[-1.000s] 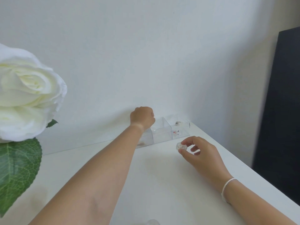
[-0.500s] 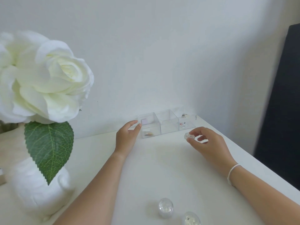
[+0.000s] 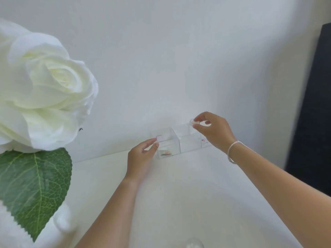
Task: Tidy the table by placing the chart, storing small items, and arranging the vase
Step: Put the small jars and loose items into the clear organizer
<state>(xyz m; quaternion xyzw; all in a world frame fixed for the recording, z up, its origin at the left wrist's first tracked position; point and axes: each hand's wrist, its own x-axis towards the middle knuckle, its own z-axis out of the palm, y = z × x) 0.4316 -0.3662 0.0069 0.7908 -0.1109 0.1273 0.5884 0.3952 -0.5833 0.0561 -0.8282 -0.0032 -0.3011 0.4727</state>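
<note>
The left hand [image 3: 141, 158] touches the near left corner of the clear three-compartment organizer [image 3: 179, 142] with thumb and forefinger, its fingers only lightly bent and gripping nothing. The right hand [image 3: 213, 130] pinches a small clear bead [image 3: 194, 122] between thumb and fingertips.

In the head view, that bead has risen from the tabletop half a second ago to a spot above the organizer's middle and right cells, at about one o'clock; a drop into a cell looks imminent, so storing the small items is under way.

The left cell holds a small gold-and-pink trinket [image 3: 165, 153], the right cell something small and red [image 3: 203, 140], and the middle cell looks bare. The white vase [image 3: 60, 224] with its rose [image 3: 44, 86] stands at nine o'clock on the table [image 3: 179, 203]. Another clear bead [image 3: 194, 245] sits at six o'clock.
</note>
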